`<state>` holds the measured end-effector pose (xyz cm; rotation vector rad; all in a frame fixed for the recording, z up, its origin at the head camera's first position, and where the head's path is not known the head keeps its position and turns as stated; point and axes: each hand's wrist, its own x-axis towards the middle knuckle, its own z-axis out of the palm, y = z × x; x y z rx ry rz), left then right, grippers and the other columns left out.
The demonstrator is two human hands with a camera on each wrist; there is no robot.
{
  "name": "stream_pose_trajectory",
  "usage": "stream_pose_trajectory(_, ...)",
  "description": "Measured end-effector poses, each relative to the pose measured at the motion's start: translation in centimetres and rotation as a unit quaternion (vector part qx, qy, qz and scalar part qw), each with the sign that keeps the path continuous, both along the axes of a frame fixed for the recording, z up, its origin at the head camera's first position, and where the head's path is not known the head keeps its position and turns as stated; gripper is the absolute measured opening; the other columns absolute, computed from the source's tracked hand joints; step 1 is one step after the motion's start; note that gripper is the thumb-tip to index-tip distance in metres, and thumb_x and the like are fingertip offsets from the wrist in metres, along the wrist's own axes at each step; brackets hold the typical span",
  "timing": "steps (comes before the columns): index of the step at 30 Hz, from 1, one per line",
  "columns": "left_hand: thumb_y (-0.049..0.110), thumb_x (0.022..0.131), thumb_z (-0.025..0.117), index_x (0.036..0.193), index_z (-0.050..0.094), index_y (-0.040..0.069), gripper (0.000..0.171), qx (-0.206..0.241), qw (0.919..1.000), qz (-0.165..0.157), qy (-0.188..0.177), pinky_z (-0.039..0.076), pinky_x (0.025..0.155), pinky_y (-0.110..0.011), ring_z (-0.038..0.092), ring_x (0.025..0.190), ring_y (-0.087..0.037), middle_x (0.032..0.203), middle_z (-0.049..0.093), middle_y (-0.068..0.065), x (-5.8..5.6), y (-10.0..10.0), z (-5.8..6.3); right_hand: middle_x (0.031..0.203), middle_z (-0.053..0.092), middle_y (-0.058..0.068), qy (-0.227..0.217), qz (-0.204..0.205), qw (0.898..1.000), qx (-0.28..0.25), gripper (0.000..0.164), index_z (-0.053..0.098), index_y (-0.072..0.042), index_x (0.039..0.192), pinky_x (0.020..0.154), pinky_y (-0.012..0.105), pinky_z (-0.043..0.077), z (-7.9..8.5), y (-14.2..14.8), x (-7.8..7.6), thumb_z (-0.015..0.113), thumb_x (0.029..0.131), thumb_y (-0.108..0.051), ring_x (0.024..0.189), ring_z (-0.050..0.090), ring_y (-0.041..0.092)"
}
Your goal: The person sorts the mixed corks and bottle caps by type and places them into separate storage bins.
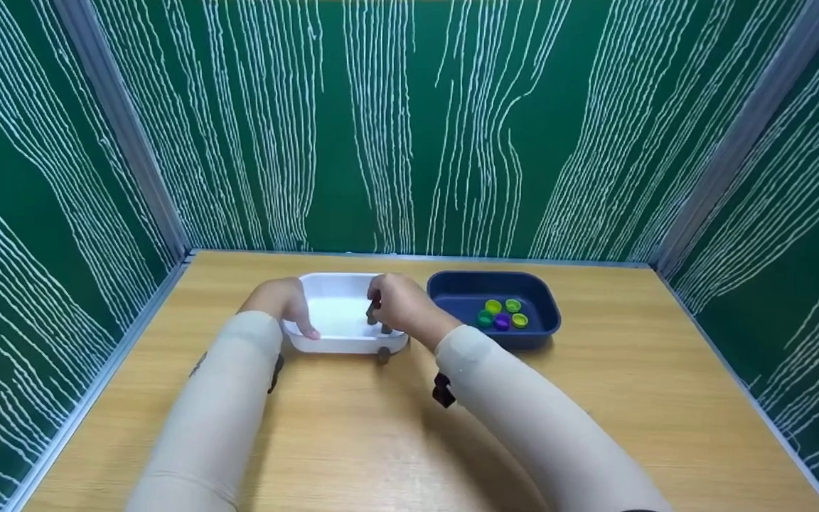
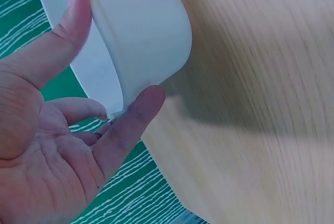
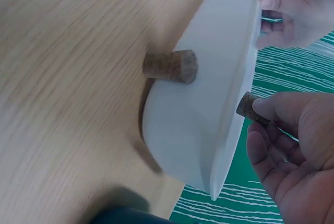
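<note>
A white plastic tub [image 1: 338,345] sits on the table, its left end held by my left hand [image 1: 285,302]. The left thumb [image 2: 78,12] lies along the rim while other fingers touch the outside of the corner. My right hand [image 1: 402,302] is over the tub's right end and pinches a brown cork [image 3: 249,107] between thumb and fingers. A second cork [image 1: 386,328] shows just below that hand, by the near rim. Outside the tub, another cork [image 3: 169,66] stands upright on the table against the near wall.
To the right stands a dark blue tub [image 1: 548,331] holding several small round caps [image 1: 502,322] in yellow, green and purple. Green panels [image 1: 424,142] with white wavy lines enclose the wooden table [image 1: 352,441] at the back and sides.
</note>
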<state>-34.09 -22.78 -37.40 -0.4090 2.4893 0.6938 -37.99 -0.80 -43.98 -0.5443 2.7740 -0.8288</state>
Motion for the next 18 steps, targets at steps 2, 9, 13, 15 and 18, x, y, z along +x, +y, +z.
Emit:
stream_pose_trajectory(2, 0.025, 0.09, 0.1, 0.169, 0.041, -0.002, 0.102, -0.006, 1.0, 0.0, 0.001, 0.037, 0.137, -0.065, 0.044, 0.16, -0.045, 0.174, 0.046, -0.026, 0.2, 0.3, 0.1, 0.106, 0.079, 0.006, 0.001, -0.001, 1.0, 0.012, 0.025, 0.081, -0.005, 0.126, 0.084, 0.034, 0.07, -0.3, -0.1, -0.2, 0.08, 0.102, 0.002, 0.092, 0.078, 0.023)
stream_pose_trajectory(9, 0.024, 0.091, 0.098, 0.167, 0.045, -0.003, 0.096, -0.018, 0.9998, -0.004, 0.003, 0.038, 0.137, -0.064, 0.047, 0.158, -0.046, 0.171, 0.049, -0.026, 0.3, 0.4, -0.1, 0.104, 0.08, 0.004, 0.024, 0.01, 0.998, 0.059, 0.015, 0.086, -0.009, 0.117, 0.087, 0.035, 0.07, -1.7, -0.7, -0.8, 0.084, 0.102, -0.005, 0.092, 0.073, 0.022)
stream_pose_trajectory(13, 0.025, 0.09, 0.099, 0.165, 0.049, -0.002, 0.094, -0.017, 0.9998, -0.001, 0.004, 0.038, 0.137, -0.064, 0.048, 0.158, -0.045, 0.17, 0.051, -0.025, 0.1, 0.4, -0.2, 0.105, 0.081, 0.004, 0.035, 0.014, 0.997, 0.069, 0.014, 0.087, -0.009, 0.116, 0.09, 0.035, 0.07, -2.2, -0.8, -1.0, 0.085, 0.102, -0.006, 0.093, 0.073, 0.022)
stream_pose_trajectory(15, 0.026, 0.09, 0.1, 0.164, 0.05, -0.002, 0.094, -0.023, 0.9997, -0.006, 0.008, 0.038, 0.137, -0.063, 0.049, 0.157, -0.044, 0.169, 0.053, -0.024, -0.3, 0.3, -0.7, 0.106, 0.082, 0.005, 0.043, 0.017, 0.996, 0.074, 0.013, 0.087, -0.009, 0.115, 0.091, 0.036, 0.07, -2.4, -0.8, -1.2, 0.084, 0.102, -0.006, 0.094, 0.074, 0.022)
stream_pose_trajectory(18, 0.027, 0.09, 0.1, 0.163, 0.052, -0.001, 0.092, -0.037, 0.9992, -0.013, 0.012, 0.04, 0.136, -0.063, 0.051, 0.155, -0.043, 0.167, 0.055, -0.023, -1.2, 0.0, -1.5, 0.106, 0.083, 0.005, 0.042, 0.016, 0.996, 0.072, 0.013, 0.087, -0.009, 0.115, 0.095, 0.038, 0.07, -2.7, -0.8, -1.3, 0.084, 0.102, -0.006, 0.095, 0.074, 0.021)
